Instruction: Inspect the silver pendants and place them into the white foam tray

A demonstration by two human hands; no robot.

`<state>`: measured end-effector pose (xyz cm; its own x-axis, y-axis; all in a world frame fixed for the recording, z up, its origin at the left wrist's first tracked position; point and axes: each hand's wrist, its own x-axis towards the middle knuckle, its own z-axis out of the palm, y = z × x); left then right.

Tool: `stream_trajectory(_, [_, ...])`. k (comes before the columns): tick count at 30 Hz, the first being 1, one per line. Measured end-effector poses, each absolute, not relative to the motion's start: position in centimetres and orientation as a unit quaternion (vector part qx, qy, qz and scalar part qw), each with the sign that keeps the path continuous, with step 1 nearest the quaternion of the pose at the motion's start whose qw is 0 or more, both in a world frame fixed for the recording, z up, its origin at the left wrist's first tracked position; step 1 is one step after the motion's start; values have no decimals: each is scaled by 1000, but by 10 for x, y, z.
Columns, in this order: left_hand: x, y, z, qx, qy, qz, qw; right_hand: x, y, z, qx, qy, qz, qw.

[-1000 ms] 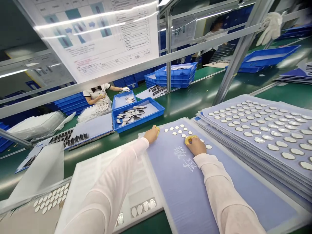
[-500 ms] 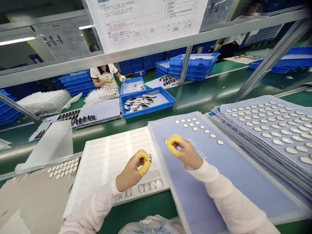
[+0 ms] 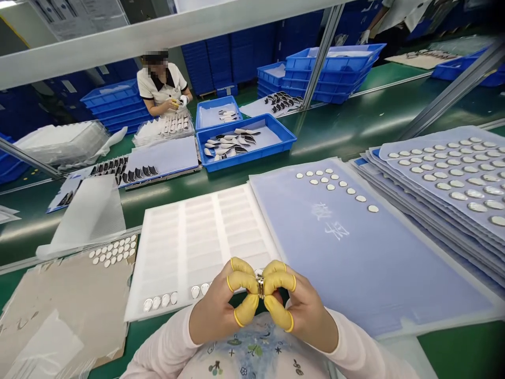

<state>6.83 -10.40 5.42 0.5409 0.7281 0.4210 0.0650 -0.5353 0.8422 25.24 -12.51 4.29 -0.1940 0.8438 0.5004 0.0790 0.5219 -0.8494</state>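
Your left hand (image 3: 223, 302) and right hand (image 3: 305, 308) sit in bright light, in focus; the metal pieces (image 3: 260, 287) between them glint. Beyond your grip, the green bench (image 3: 335, 134) carries soft glare. Farther beyond, the blue stacks (image 3: 221, 63) are dim. Far right of it, the upper frame corner blackens.

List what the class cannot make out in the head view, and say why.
All in the head view:
Shiny metal item: one piece or several, hidden by the fingers pinching it.
White tray: part of its front row, hidden by the left hand and right hand.
Stack of sheets: its right side, cut off by the frame.
Co-worker's hands: what they hold, too small.
Posted sheet, upper left: top, cut off by the frame.
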Motion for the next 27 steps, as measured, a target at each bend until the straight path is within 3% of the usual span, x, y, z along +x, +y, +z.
stream_trajectory(6, [57, -112, 50, 778, 251, 380, 433, 241, -133, 33, -322, -672, 362, 561])
stream_trajectory(14, [51, -119, 33, 736, 259, 440, 444, 242, -124, 34, -266, -706, 415, 509])
stream_trajectory(20, [46, -124, 27, 714, 269, 460, 453, 234, -127, 16, -250, -615, 481, 572])
stream_trajectory(27, [49, -123, 33, 744, 263, 435, 433, 228, -122, 2, -262, -536, 648, 473])
